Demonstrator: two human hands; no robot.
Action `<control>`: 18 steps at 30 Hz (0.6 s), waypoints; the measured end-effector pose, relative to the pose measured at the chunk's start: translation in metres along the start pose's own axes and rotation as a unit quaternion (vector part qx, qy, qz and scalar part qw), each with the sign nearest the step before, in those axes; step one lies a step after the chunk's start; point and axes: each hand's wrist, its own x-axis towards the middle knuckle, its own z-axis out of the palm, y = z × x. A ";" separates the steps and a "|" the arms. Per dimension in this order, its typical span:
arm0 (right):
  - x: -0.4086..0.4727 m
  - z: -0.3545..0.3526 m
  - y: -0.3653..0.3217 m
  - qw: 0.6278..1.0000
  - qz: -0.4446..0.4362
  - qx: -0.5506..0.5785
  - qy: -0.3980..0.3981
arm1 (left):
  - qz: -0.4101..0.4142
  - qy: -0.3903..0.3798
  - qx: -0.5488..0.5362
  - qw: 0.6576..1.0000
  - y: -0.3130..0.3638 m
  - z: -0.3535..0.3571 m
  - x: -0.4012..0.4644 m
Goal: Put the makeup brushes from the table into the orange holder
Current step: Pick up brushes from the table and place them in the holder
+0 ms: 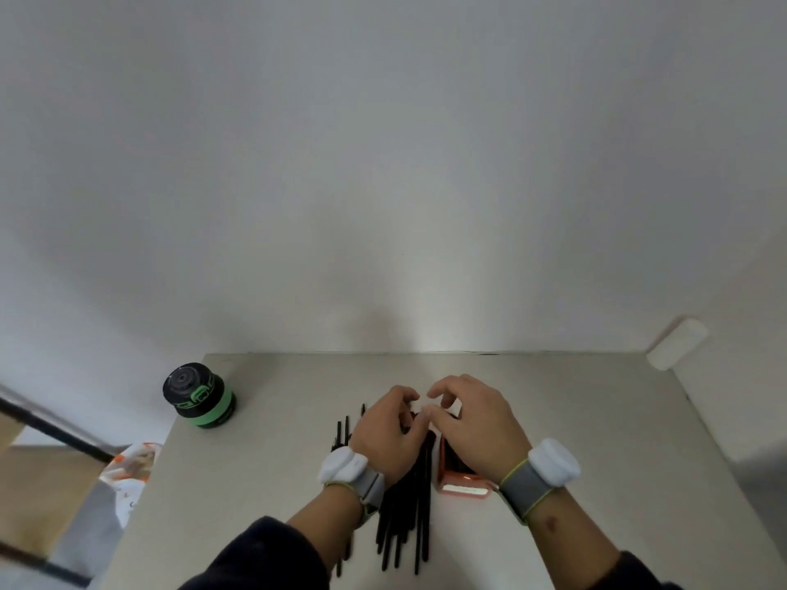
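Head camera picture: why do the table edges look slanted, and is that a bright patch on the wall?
Head view: the wide-angle lens splays the table edges outward; a soft glow sits on the wall above the table's far edge; the brushes near the bottom edge look slightly smeared.

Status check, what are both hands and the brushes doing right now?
Left hand and right hand both curled over the makeup brushes; grip unclear. Brushes piled on table. Orange holder lying beside the pile, under the right wrist. Nothing blocking.
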 end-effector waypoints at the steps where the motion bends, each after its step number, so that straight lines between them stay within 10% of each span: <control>1: 0.003 0.003 -0.007 1.000 -0.007 0.008 0.004 | -0.010 0.011 -0.005 1.000 -0.003 -0.005 0.000; 18: 0.030 0.099 -0.074 0.991 -0.012 -0.049 -0.120 | -0.207 0.017 0.058 0.976 -0.109 -0.052 -0.009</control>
